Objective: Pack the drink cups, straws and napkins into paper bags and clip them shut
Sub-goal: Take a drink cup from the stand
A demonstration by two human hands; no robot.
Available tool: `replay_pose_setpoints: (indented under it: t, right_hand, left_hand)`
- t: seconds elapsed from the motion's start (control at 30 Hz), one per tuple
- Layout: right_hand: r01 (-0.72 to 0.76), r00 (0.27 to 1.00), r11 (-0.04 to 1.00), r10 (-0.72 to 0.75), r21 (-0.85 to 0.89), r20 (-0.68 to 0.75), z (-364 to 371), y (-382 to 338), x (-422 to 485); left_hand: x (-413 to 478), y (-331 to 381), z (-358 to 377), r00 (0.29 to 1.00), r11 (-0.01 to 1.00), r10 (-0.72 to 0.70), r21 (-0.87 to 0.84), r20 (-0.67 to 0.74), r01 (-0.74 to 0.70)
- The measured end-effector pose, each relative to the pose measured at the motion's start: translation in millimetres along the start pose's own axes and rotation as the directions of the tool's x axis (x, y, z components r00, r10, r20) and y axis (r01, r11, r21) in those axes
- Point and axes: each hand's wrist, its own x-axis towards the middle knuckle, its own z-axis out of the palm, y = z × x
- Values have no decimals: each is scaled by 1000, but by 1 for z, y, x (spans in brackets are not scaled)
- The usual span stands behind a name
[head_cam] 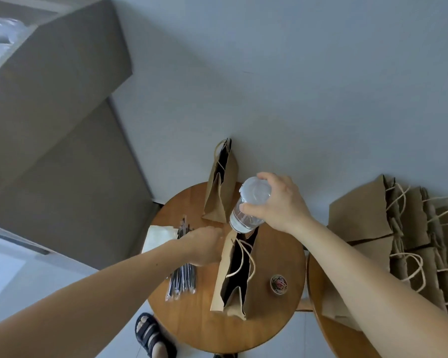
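right hand (279,202) holds a drink cup (250,205) over the mouth of the open bag (233,285)
the right hand's fingers and thumb grasp the clear, lidded cup just under its lid, with the cup tilted and its base at the far end of the bag's mouth. the left hand (204,245) lies against the bag's left rim with its fingertips hidden, so i cannot tell whether it pinches the paper or only steadies it. the step looks like loading the cup. next it likely needs righting, then lowering straight between the narrow walls and past the twine handles. wrapped straws (183,280) and napkins (161,236) lie just left on the round table (192,326). a tub of clips (278,284) sits to the bag's right and a second bag (220,192) stands behind. flat bags (360,218) are stacked on the next table.
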Motion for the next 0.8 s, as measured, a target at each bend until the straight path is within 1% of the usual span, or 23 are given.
replay_pose_setpoints:
  t: [0.1,0.17,0.2,0.23,0.3,0.37,0.4,0.47,0.53,0.67,0.73,0.8]
  right_hand:
    - [1,1000,1000,-1,-12,18,9,2,-5]
    - [10,1000,1000,-9,-22,22,13,4,-9]
    - [11,1000,1000,-11,-25,26,14,5,-12]
    - [11,1000,1000,-10,-28,30,14,6,-14]
    - [11,1000,1000,-10,-30,26,15,9,-19]
    - [20,1000,999,-19,-41,21,14,11,-25]
    - [27,999,998,-25,-53,30,13,13,-27]
    - [44,997,997,-39,-70,70,9,17,-33]
    - [99,987,990,-84,-105,139,4,22,-41]
    - [286,926,908,-180,-306,331,7,28,-57]
    - [323,905,875,-175,-360,387,18,30,-62]
    - [323,899,869,-158,-376,407,34,30,-63]
  left_hand:
    - [-9,-5,14,991,998,40,-46,127,-34]
    - [-14,-3,25,975,999,26,-49,219,-16]
    - [-16,0,30,973,1000,7,-26,230,-1]
    - [-17,5,36,977,1000,-22,6,213,21]
    - [-17,15,48,990,995,-96,43,105,92]
    - [-14,21,53,985,985,-174,-23,-18,174]
    - [-13,22,54,976,975,-212,-85,-50,207]
    - [-9,21,53,961,945,-271,-205,-59,254]
    - [-6,18,52,950,918,-310,-273,-45,287]
    - [-2,13,55,948,900,-317,-328,-41,287]
    - [-3,13,58,951,900,-307,-338,-42,275]
    - [-5,15,61,956,901,-290,-348,-40,258]
